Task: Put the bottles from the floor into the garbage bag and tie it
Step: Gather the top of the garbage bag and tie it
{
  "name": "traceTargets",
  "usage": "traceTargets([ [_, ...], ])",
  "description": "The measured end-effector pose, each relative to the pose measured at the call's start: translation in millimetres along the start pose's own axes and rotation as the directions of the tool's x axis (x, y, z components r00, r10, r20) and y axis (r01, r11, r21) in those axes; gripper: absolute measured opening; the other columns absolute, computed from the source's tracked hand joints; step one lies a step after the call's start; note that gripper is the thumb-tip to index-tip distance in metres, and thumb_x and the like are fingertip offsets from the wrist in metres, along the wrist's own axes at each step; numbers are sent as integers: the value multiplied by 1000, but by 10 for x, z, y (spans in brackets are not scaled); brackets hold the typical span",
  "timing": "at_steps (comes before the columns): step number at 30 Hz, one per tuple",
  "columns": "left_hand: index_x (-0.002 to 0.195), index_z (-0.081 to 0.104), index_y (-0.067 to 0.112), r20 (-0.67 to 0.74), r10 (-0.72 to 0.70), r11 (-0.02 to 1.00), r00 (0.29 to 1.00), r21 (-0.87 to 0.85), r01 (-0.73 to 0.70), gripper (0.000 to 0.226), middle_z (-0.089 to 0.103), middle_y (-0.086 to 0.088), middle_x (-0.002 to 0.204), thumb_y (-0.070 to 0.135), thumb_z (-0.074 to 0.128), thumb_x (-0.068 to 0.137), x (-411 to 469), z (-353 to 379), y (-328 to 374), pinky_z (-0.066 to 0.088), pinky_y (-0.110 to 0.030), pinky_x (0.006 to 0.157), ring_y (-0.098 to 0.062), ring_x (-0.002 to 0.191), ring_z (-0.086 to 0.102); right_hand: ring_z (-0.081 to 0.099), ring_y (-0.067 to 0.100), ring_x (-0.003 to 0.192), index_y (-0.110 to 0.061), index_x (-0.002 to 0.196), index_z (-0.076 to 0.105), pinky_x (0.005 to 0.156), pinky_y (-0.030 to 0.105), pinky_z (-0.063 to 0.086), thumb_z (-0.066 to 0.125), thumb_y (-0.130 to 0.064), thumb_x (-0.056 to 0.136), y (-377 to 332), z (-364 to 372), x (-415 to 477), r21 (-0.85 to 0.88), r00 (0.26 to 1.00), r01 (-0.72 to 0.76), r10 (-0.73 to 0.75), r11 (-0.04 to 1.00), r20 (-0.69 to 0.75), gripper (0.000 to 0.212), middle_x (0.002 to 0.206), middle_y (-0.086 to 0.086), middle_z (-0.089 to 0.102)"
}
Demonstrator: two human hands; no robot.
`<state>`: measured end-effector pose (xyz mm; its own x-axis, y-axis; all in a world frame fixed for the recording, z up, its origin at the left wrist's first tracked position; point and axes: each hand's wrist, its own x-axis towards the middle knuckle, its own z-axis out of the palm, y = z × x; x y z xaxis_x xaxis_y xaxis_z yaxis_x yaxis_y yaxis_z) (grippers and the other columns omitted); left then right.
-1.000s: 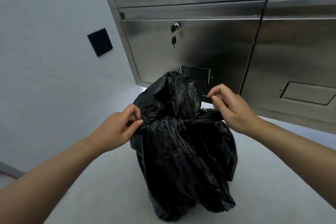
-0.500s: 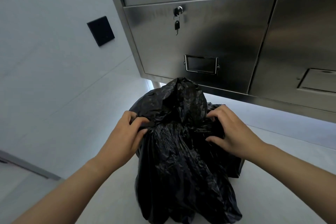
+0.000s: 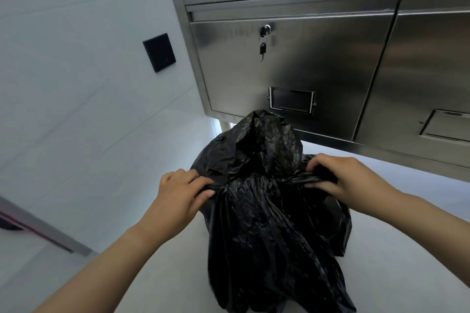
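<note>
Movement: both hands have dropped from the raised pinch of a second ago and now press in at the neck of the bag, pulling outward
Left hand (image 3: 181, 192): fingers clenched on a twisted strand of black plastic at the left of the neck
Right hand (image 3: 348, 180): fingers curled, grasping the opposite strand at the right
Garbage bag (image 3: 269, 231): black, crinkled, bulging, standing on the pale floor (image 3: 396, 262) between both forearms; loose top flap pokes upright above the cinched neck
Bottles: none visible, possibly inside the bag, hard to say
Cabinet (image 3: 318, 58): stainless steel, just behind the bag, key (image 3: 263, 48) dangling from its lock
Wall (image 3: 76, 58): grey, dark square panel (image 3: 159, 52)
</note>
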<state>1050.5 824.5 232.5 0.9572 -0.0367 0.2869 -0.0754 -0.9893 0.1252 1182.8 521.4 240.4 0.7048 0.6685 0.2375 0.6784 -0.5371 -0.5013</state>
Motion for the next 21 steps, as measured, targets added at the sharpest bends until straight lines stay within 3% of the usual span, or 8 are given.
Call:
traceTargets([
  [3,91,64,28,-132,-43,987,990,-162,22,38,44,23,80,53,35,89,-35,-26,-54,33,-31,81,-9,80,44,61,0,74,-33,86,59,62,8,42,71,-42,69,-144,-107,7,266,998,-33,45,964,-38,22,81,-16,67],
  [6,91,60,26,-250,-102,923,963,-385,-2,24,50,18,89,42,42,90,-14,-119,-8,46,-23,73,-10,82,56,62,2,75,-39,88,60,66,10,45,68,-54,60,-269,-180,24,430,996,-9,48,903,-81,33,89,-17,68],
  [9,94,57,35,-325,-194,857,926,-516,-2,16,60,17,89,41,43,90,20,-192,103,51,-27,73,-9,83,63,63,2,70,-40,87,61,62,11,45,67,-55,58,-387,-174,45,528,984,48,51,848,-171,33,86,-15,68],
  [11,100,60,38,-325,-230,821,917,-572,3,17,65,21,95,40,46,90,40,-218,169,53,-28,80,-7,89,65,60,-1,61,-38,86,61,54,7,42,66,-54,60,-435,-134,52,538,966,66,81,841,-245,30,76,-19,67],
  [14,106,62,36,-308,-195,831,931,-556,-10,21,66,26,94,43,55,88,53,-228,219,48,-13,80,3,90,63,58,-5,59,-37,84,60,52,5,39,61,-53,67,-454,-68,46,454,938,40,123,890,-323,23,66,-26,62],
  [16,105,65,32,-280,-151,857,948,-514,-15,27,64,29,93,47,60,83,31,-213,226,41,-3,78,11,89,59,60,-6,66,-38,83,60,56,4,39,61,-51,72,-432,-28,24,428,928,24,140,904,-347,17,72,-26,64],
  [21,97,69,36,-122,-94,868,988,-496,21,30,62,37,79,50,62,72,-47,-133,212,38,0,70,16,76,57,60,-8,82,-40,82,61,67,2,39,65,-36,79,-285,45,-50,365,953,-19,128,931,-275,6,89,-28,64],
])
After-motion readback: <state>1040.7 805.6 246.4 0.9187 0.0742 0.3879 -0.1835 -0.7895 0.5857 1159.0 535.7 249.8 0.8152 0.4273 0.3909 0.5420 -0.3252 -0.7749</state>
